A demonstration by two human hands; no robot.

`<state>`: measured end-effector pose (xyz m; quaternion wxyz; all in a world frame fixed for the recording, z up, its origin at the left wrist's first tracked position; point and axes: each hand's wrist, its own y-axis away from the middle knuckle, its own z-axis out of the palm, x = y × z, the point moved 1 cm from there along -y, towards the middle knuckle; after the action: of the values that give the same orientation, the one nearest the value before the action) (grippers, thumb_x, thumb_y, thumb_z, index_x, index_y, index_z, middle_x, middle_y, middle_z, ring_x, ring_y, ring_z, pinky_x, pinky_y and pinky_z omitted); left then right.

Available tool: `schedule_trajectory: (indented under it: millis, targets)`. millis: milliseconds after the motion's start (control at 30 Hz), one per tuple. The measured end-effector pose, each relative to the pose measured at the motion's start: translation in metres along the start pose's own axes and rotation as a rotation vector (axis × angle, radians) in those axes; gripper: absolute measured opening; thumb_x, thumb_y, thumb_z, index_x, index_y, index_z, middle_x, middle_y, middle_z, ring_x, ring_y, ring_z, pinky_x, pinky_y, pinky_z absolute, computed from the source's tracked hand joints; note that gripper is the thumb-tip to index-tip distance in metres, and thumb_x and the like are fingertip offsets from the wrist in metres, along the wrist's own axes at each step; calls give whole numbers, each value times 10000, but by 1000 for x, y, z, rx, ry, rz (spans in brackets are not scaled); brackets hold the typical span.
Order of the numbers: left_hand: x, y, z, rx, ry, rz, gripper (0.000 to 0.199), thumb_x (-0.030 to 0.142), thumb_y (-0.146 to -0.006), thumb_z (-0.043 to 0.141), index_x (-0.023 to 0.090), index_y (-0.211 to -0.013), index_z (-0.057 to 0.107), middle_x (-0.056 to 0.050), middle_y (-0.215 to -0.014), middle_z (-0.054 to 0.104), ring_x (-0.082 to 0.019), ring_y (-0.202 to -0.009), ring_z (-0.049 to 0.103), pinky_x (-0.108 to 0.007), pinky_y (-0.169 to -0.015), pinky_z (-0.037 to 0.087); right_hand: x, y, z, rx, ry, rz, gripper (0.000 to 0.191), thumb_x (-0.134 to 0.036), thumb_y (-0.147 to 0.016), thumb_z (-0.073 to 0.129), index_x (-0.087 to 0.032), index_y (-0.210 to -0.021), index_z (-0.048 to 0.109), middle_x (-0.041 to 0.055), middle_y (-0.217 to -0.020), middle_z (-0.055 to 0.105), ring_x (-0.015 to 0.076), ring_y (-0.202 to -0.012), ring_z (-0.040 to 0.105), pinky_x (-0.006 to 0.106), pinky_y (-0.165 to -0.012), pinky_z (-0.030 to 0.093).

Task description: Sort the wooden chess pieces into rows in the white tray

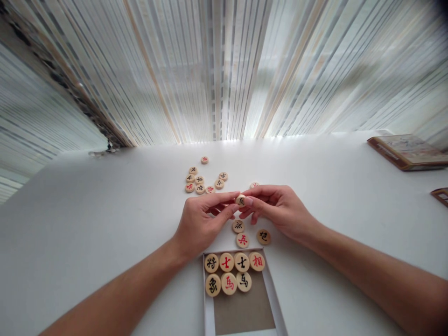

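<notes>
Between the fingertips of both hands is a round wooden xiangqi piece (240, 200) with a black character on its face. My left hand (205, 219) pinches it from the left, and my right hand (280, 207) grips its right side with thumb and fingers. Just below them lie a black-marked piece (238, 226), a red-marked piece (242, 240) and another black one (263, 236). Nearest me is an open shallow box (276, 303). Several pieces fill its far row, and three more, including a red one (229, 283), sit in a second row.
Beyond my hands several loose pieces (199, 180) lie in a cluster on the white table (105, 224). One red piece (254, 185) is partly hidden behind my right hand. A flat brown box (408, 151) rests at the far right. Striped curtains (196, 70) hang behind the table.
</notes>
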<state>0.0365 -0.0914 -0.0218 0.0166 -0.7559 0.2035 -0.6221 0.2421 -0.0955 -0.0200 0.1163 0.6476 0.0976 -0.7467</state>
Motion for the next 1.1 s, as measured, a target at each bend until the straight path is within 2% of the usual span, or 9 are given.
schedule_trajectory:
  millis: [133,233,367,467,567,767,967,1100]
  targets:
    - [0,-1,0,-27,3,15,325,226,-906,822,235,-1231,829,-61,-951,868,-197,-818,827,-249,-692,673,0,0,-1,-14,-23,38,461,-464,-790,931,-161,-1120,825,96,-836,839,232,-765,816,279,-606,636]
    - [0,-1,0,-27,9,21,298,237,-896,833,200,-1192,841,-72,-922,867,-207,-795,826,-258,-674,671,1,-1,0,-15,-32,54,474,-442,-703,989,-154,-1034,808,89,-812,834,236,-740,811,287,-596,638]
    - [2,-1,0,-74,-36,90,271,192,-893,828,199,-1163,850,-72,-966,870,-192,-797,820,-239,-675,652,4,0,1,-14,-30,96,465,-431,-627,1028,-174,-877,733,52,-726,808,213,-635,780,261,-511,611]
    - [4,0,0,-106,-65,127,277,154,-912,797,207,-1180,844,-66,-1002,869,-167,-797,810,-214,-669,629,4,1,1,-44,-12,101,426,-439,-665,1010,-175,-835,721,42,-688,793,197,-610,769,245,-504,604]
    - [6,-1,0,-126,-79,137,274,154,-927,778,219,-1185,842,-53,-955,867,-147,-759,792,-196,-614,590,2,2,1,-58,0,60,373,-449,-725,977,-167,-816,750,45,-689,789,181,-605,759,240,-527,619]
    - [10,-2,0,-150,-61,96,283,165,-878,826,184,-1160,847,-55,-894,860,-134,-684,750,-196,-574,554,-2,5,2,-68,40,68,306,-422,-786,946,-165,-783,780,52,-696,792,160,-593,760,209,-578,633]
    - [9,-1,0,-134,-32,60,248,171,-882,833,203,-1127,862,-44,-868,858,-132,-699,754,-190,-605,554,-1,5,4,-125,-58,118,318,-433,-815,927,-154,-846,778,73,-733,816,193,-663,810,232,-641,672]
    - [6,-1,0,-80,-21,30,272,163,-873,831,177,-1144,852,-66,-928,862,-157,-758,783,-204,-642,593,3,4,2,-137,-99,92,303,-419,-850,902,-157,-966,802,70,-802,828,189,-705,816,281,-730,698]
